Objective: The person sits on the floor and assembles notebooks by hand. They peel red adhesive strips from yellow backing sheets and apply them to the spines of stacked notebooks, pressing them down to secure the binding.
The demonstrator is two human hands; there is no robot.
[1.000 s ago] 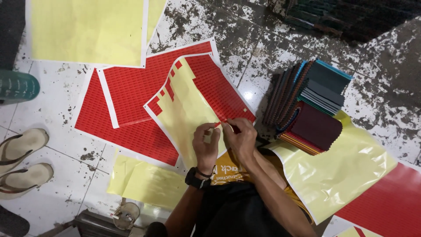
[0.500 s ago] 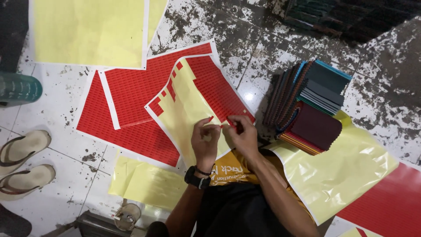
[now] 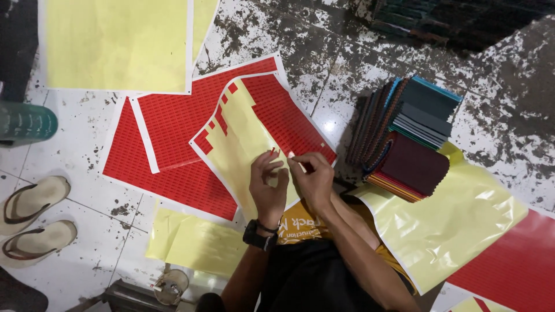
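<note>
Head view, looking down at a person seated on the floor with a red sticker sheet [image 3: 263, 130] lying just in front of their knees. This sheet has a white border; its red stickers remain along the top and right side, while a wide stepped area has been stripped down to pale yellow backing. The left hand [image 3: 269, 188], with a black watch at the wrist, rests on the near edge of the sheet, fingers curled together on the bare backing. The right hand [image 3: 312, 176] sits beside it, thumb and forefinger pinched together on a small white piece at the boundary between red and yellow.

The floor [image 3: 92, 167] is white tile, scuffed and heavily spotted with dark grime, darker beyond the sheet.

Two more full red sheets [image 3: 173, 150] lie partly under the worked sheet, to its left. A large yellow backing sheet [image 3: 115, 43] lies beyond them. A fanned stack of notebooks [image 3: 410, 138] in dark and bright covers sits right of the worked sheet, on glossy yellow backing paper [image 3: 457, 225]. A pair of beige sandals [image 3: 34, 222] lies far left.
</note>
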